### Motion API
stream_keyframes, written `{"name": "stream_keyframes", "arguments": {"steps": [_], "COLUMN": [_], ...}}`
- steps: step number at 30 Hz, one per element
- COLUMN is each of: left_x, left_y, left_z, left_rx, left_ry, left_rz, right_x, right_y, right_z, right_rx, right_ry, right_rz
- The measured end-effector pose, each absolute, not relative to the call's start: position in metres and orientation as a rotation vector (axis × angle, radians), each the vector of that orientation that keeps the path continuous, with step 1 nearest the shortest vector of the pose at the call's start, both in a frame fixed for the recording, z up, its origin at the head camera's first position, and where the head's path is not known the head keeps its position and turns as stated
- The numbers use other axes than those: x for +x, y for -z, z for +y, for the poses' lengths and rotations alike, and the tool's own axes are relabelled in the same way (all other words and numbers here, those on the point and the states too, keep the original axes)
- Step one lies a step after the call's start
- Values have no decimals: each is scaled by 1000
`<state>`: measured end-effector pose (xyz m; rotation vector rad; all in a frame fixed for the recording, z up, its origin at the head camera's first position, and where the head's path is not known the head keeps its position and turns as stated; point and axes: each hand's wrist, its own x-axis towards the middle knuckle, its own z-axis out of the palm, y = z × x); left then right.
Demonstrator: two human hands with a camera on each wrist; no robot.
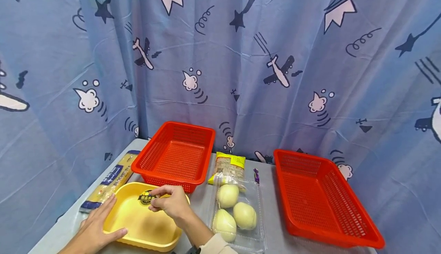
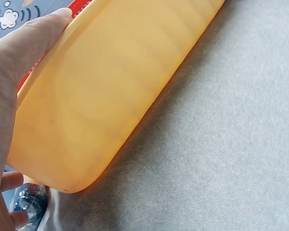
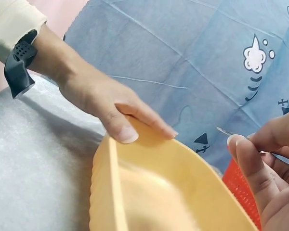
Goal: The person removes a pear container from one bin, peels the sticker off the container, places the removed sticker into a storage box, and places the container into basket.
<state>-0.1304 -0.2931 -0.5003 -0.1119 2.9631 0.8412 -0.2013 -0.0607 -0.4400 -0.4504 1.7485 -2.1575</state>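
yellow tray [image 1: 144, 223] sits near-left on the grey surface [image 1: 275, 238], just in front of the small red basket [image 1: 175, 154]. left hand [image 1: 94, 229] holds the tray's left rim, thumb hooked over the near edge and inside, fingers [image 3: 151, 120] laid along the outer wall. right hand [image 1: 172, 202] is over the tray's far part, fingers [image 3: 245, 159] curled narrow, pinching the edge of the round dark-and-yellow sticker [image 1: 147, 198] on the tray floor; a thin clear sliver shows between the fingertips in the right wrist view.

pasta packet [image 1: 110, 181] lies at the left, running far to near, its near end beside the tray. clear bag with three pale round fruits [image 1: 236, 215] lies right of the tray, touching the right forearm. a snack packet [image 1: 229, 166] lies just beyond that bag. large red basket [image 1: 324, 200] stands at the right, well apart from both hands. blue printed curtain [image 1: 241, 54] hangs behind.
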Motion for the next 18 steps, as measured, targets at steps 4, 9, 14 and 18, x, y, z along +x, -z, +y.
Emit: {"name": "stream_keyframes", "arguments": {"steps": [4, 9, 14, 18], "left_x": [-130, -132, -131, -131], "left_y": [499, 499, 502, 503], "left_z": [-294, -295, -296, -295], "left_rx": [-112, -98, -89, -75], "left_ry": [-834, -818, -810, -810], "left_rz": [2961, 2972, 2977, 2997], "right_x": [-201, -201, -199, -197], "right_y": [446, 454, 462, 466], "right_z": [-65, -72, -76, -79], "right_rx": [-425, -364, -311, -297], "right_ry": [2151, 2144, 2134, 2138], "right_rz": [1768, 1795, 1803, 1825]}}
